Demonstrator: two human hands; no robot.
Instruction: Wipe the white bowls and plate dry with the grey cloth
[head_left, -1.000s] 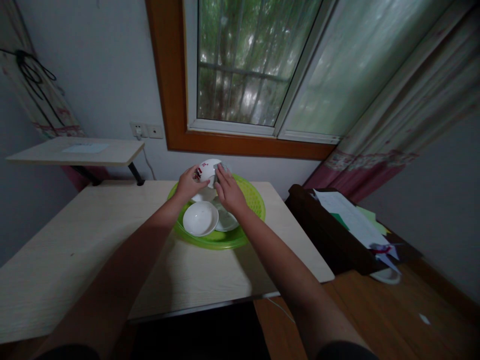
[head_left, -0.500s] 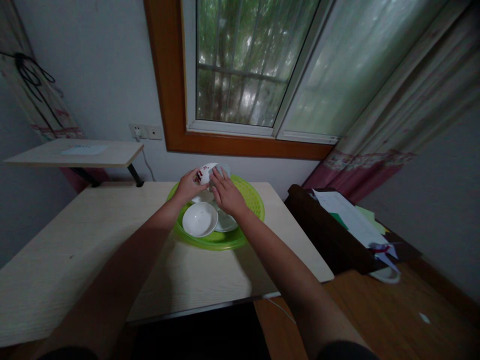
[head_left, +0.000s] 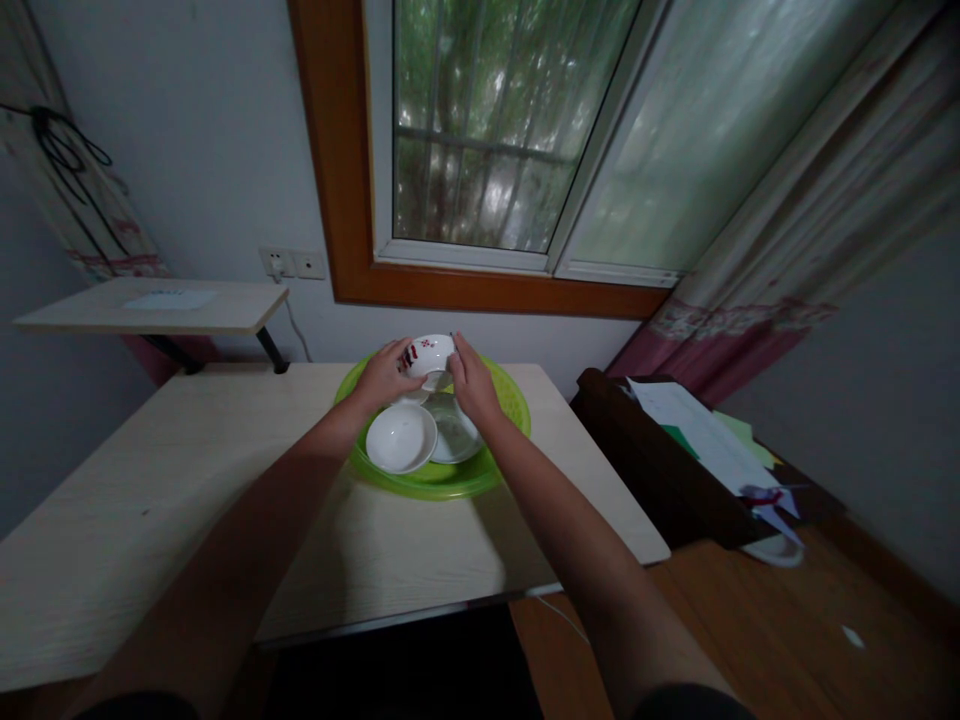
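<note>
A white bowl (head_left: 433,352) with dark and red markings on its outside is held up over the back of a green plastic basket (head_left: 420,488). My left hand (head_left: 384,376) grips its left side, thumb stretched along the lower part. At the right side of the same bowl, my right hand (head_left: 474,380) has its fingers closed on the rim; the fingertips are partly hidden. Below the hands, a plain white bowl (head_left: 401,438) sits mouth up at the front left of the basket. Beside it lies a shallower whitish dish (head_left: 454,430). Another white piece behind is mostly covered.
The basket stands on a pale wooden table (head_left: 202,460). A raised shelf (head_left: 157,305) with a paper on it is at the back left. A window (head_left: 517,130) is in the wall behind. Right of the table, a dark brown piece of furniture (head_left: 637,470) carries papers (head_left: 697,430).
My right hand has moved from flat across the bowl's front to its right side, uncovering more of it. The bowl has shifted slightly right, with my left hand still holding it.
</note>
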